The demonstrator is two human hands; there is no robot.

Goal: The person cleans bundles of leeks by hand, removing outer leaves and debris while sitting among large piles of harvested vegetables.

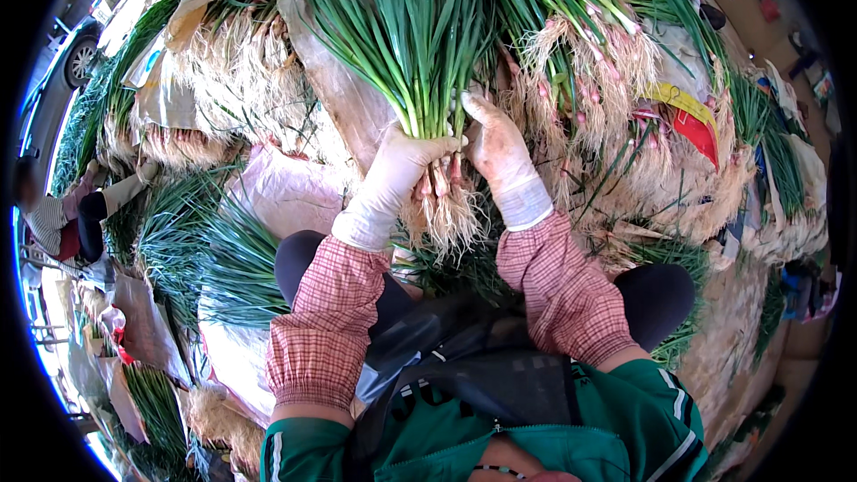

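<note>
My left hand (406,161), in a whitish glove, is closed around the lower stems of a bunch of spring onions (420,80). Long green leaves fan out away from me above the fist. Below it hang reddish-white bulbs and pale stringy roots (446,219). Close against the bunch's right side is my right hand (498,145), in a soiled whitish glove. Its thumb and forefinger reach toward the stems, apart from each other, while the other fingers are partly hidden. Checked red sleeve covers (330,321) are on both forearms.
Rooty spring onion heaps (241,71) lie ahead on the left, and more (594,62) on the right. Leafy bundles (237,259) are beside my left knee. A yellow-and-red sheet (687,116) lies at right. Another person (67,214) sits at far left, near a parked car (76,62).
</note>
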